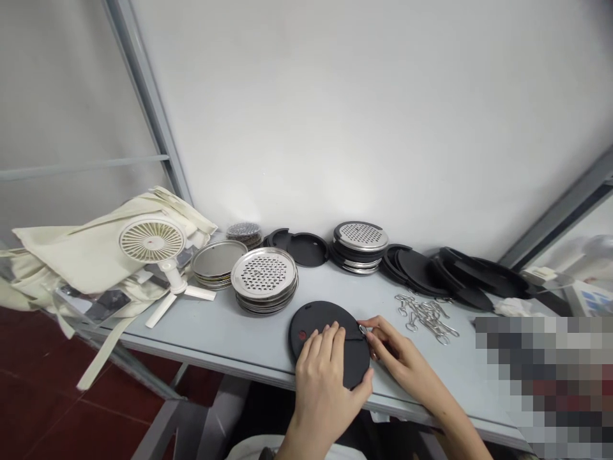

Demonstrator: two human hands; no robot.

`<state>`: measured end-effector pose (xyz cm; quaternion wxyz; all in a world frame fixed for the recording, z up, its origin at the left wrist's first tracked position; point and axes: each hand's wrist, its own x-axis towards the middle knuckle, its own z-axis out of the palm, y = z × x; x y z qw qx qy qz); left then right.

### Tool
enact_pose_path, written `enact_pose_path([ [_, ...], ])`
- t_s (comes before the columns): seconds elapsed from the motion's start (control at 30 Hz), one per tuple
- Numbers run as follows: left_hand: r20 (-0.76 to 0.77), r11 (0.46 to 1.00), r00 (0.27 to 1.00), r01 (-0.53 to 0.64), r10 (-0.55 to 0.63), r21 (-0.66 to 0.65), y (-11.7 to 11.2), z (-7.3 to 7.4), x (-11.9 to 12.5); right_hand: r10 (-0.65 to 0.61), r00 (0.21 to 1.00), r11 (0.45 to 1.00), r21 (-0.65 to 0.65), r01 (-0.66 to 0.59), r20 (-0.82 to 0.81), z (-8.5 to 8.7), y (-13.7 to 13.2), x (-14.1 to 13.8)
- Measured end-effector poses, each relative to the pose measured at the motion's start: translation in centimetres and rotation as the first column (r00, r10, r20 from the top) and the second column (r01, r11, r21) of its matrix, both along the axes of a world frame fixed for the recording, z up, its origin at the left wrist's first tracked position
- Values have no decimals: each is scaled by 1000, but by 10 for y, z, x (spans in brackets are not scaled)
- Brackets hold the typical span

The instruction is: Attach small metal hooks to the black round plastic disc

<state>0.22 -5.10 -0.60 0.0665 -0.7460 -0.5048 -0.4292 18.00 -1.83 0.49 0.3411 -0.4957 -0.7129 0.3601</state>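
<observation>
- A grey table (215, 322) runs along a white wall (359, 115); a pixelated blur (541, 383) hides its lower right part.
- A crumpled cream tote bag (81, 255) lies at the table's left end, one strap hanging over the edge. A white fan (152, 241) rests against it, with its base on the table.
- Two stacks of round steel graters (264, 278) stand along the back, and a plain steel stack (215, 263) sits beside them. Their lower layers are hard to count.
- Black round lids (416, 271) lie overlapping toward the right, partly hidden by one another.
- A black round disc (313, 322) lies on the table near the front edge, with a red dot and a slit. The hands cover much of it.
- The left hand (325, 377) is closed over the disc, fingers on its face and thumb at its lower edge.
- The right hand (402, 358) pinches a small metal clip (363, 329) at the slit, between finger and thumb; the fingers hide most of it.
- A loose heap of metal clips (424, 317) lies just right of the hands, tangled and hard to separate.
</observation>
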Motion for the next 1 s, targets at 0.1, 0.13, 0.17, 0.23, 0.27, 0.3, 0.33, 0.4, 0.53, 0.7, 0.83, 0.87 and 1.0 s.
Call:
enact_pose_path([
  [0.1,-2,1000,1000,-3,3,4,0,0,0,-3,1000,999,37,2,27,-1,0,0],
  [0.13,-2,1000,1000,-4,4,6,0,-1,0,-5,999,999,46,3,33,-1,-1,0],
  [0.17,-2,1000,1000,-4,4,8,0,-1,0,-6,999,999,50,4,36,-1,-1,0],
  [0.23,0,1000,1000,-3,3,10,0,-1,0,-5,999,999,45,3,36,-1,0,1],
  [0.27,2,1000,1000,-3,3,9,-1,-2,0,-2,999,999,39,0,34,-1,0,1],
  [0.3,4,1000,1000,-2,2,7,-1,-2,1,1,1000,999,33,-2,30,-1,1,1],
  [0.33,5,1000,1000,0,0,6,-1,-2,1,3,1000,1000,28,-4,27,0,1,1],
  [0.4,8,1000,1000,3,-3,3,0,-2,0,1,1000,1000,20,-2,22,0,2,0],
  [0.53,14,1000,1000,5,-5,-2,1,-3,0,1,1000,1000,16,-1,12,-1,2,1],
  [0.7,19,1000,1000,6,-6,8,0,-2,0,5,1000,1000,9,-5,-5,-1,3,1],
  [0.83,8,1000,1000,3,-3,21,0,-1,0,-3,1000,1000,13,3,-6,0,3,0],
  [0.87,7,1000,1000,2,-2,23,0,0,0,-3,1000,1000,16,3,-5,0,2,-1],
  [1.0,8,1000,1000,3,-3,17,0,-1,0,-5,1000,999,37,5,0,0,2,-1],
])
